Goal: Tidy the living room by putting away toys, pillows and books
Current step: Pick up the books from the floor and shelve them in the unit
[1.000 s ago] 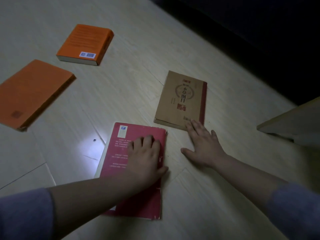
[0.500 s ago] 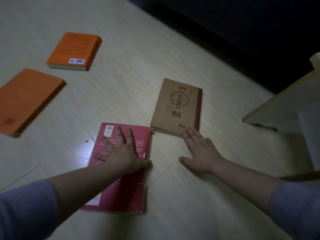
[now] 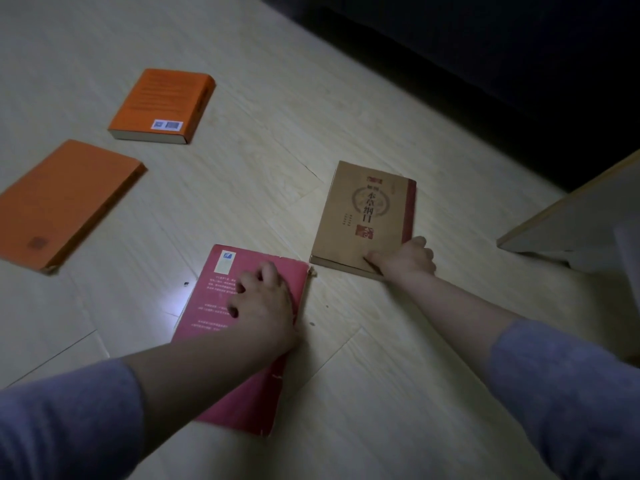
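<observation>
Evidently nothing has yet been put away — on the wooden floor (image 3: pixel 277 98) the red book (image 3: pixel 221 327) is held under the left hand's (image 3: pixel 263 303) curled fingers, the tan book's (image 3: pixel 360 216) near corner is pinched by the right hand (image 3: pixel 405 259), and the thick orange book (image 3: pixel 162 102) and larger orange book (image 3: pixel 65 202) are left untouched toward its far-left side.

This looks like a room in a home. The floor (image 3: pixel 284 109) is pale wood. An orange book (image 3: pixel 162 102) lies on it, and white furniture (image 3: pixel 575 216) stands nearby.
</observation>
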